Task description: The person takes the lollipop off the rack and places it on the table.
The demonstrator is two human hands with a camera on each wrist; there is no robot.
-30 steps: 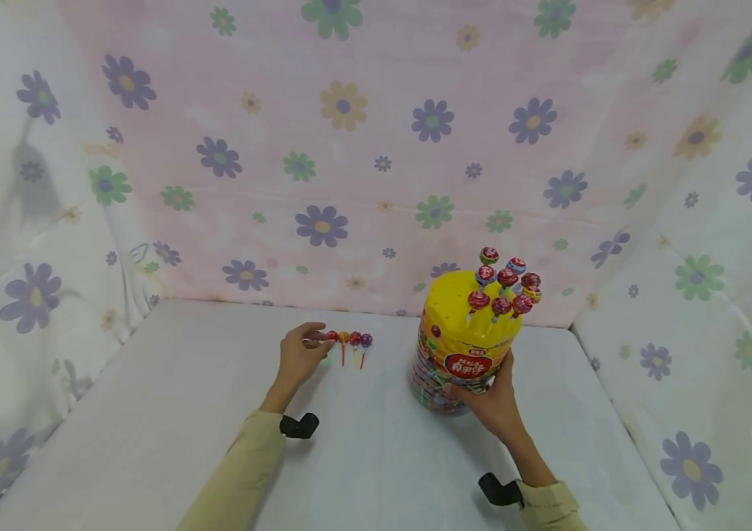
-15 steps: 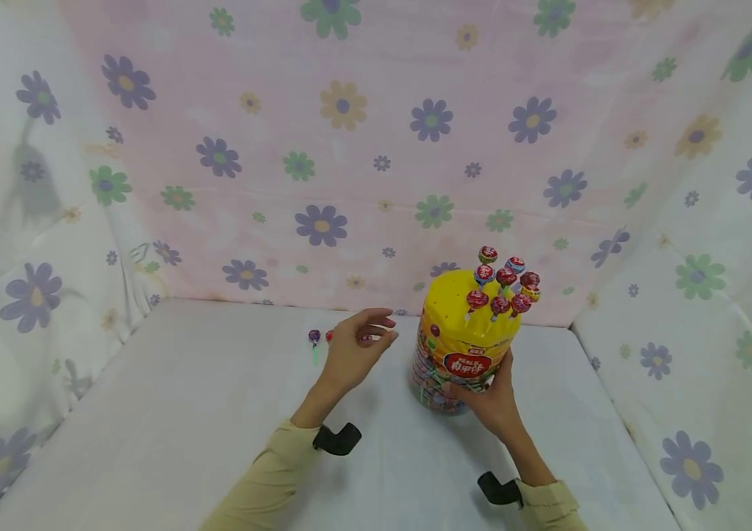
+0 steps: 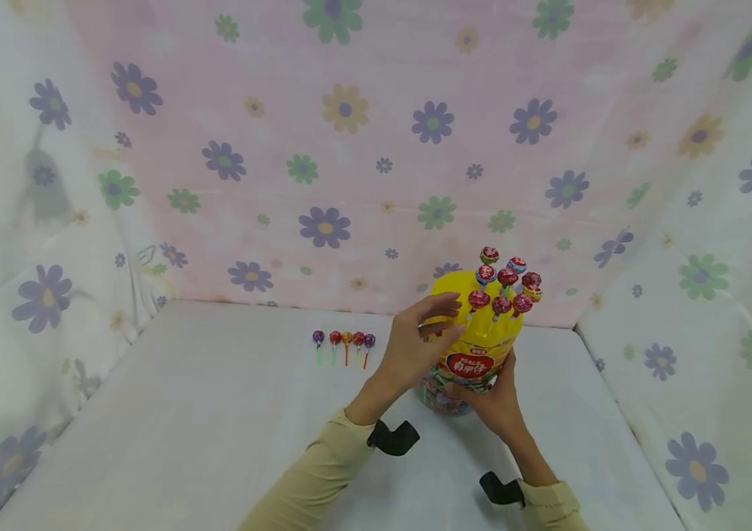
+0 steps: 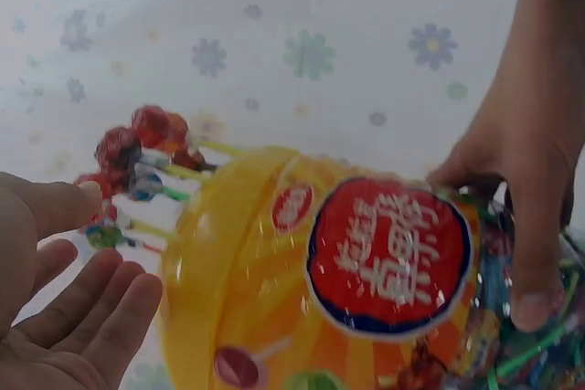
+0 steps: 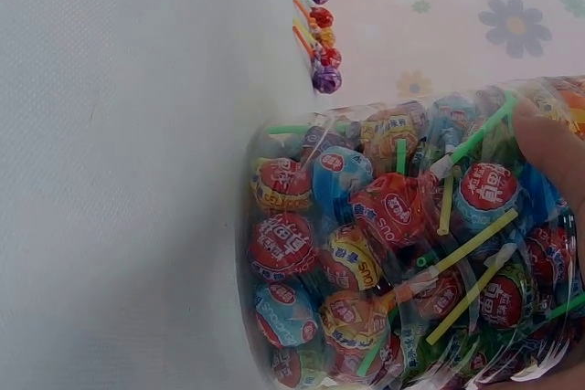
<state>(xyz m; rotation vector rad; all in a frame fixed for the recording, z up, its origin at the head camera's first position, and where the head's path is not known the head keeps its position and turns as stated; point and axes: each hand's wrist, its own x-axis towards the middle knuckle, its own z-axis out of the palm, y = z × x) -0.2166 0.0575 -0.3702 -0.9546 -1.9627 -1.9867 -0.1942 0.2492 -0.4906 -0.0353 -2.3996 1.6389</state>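
A big clear jar (image 3: 475, 335) with a yellow top and a red label stands at the right of the table in the head view. Wrapped lollipops fill its lower part (image 5: 352, 253). My right hand (image 3: 497, 405) grips the jar low on its front and right side, thumb across the front. Several lollipops (image 3: 507, 277) stick up from the lid, heads upward. Beside the lid, at its left, my left hand (image 3: 418, 341) reaches in with nothing held. Its loosely bent fingers (image 4: 128, 317) are spread near the lollipop heads in the left wrist view.
Several lollipops (image 3: 347, 337) lie in a neat row on the white table (image 3: 216, 413), left of the jar, heads away from me. Flowered cloth (image 3: 376, 147) hangs at the back and both sides.
My left hand has let go of a lollipop at the left part of the row and moved right to the jar's lid. The right hand keeps its grip on the jar.
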